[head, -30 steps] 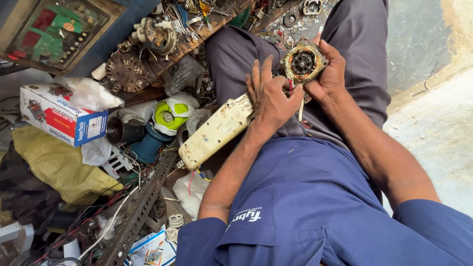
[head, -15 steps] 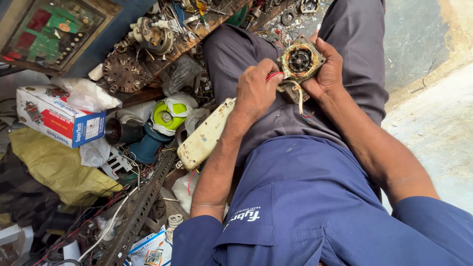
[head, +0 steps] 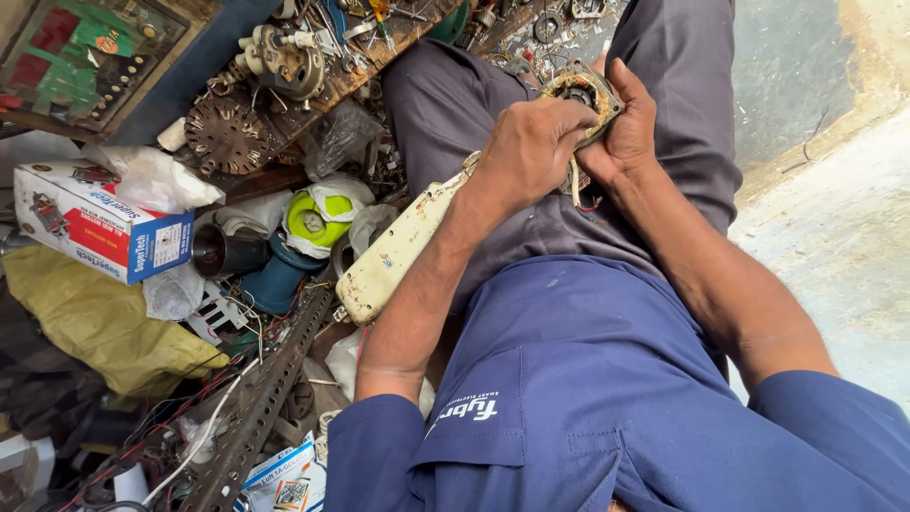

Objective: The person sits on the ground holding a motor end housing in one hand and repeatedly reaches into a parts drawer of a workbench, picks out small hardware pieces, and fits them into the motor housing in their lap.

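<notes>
- The left hand (head: 531, 152) is curled shut over the top of a round motor stator (head: 580, 95), its knuckles hiding most of the part's face; whether the fingers pinch a tool cannot be told.
- The right hand (head: 621, 133) cups the same stator from its 3 o'clock side, thumb up along the rim, fingers wrapped behind.
- The stator sits over the person's lap, above grey trousers (head: 664, 114); thin wires (head: 576, 190) hang from it at 6 o'clock.
- A cream-coloured, rust-spotted metal blade (head: 393, 251) lies slanted under the left forearm, running toward 7 o'clock from the hands.
- At 9 o'clock of the blade: a green-and-white round part (head: 318, 220) and a dark metal cylinder (head: 223, 251).
- Further toward 9 o'clock, a red, white and blue cardboard box (head: 90, 228) rests on a yellow bag (head: 104, 327).
- A perforated metal strip (head: 270, 389) lies on the floor at 7 o'clock.
</notes>
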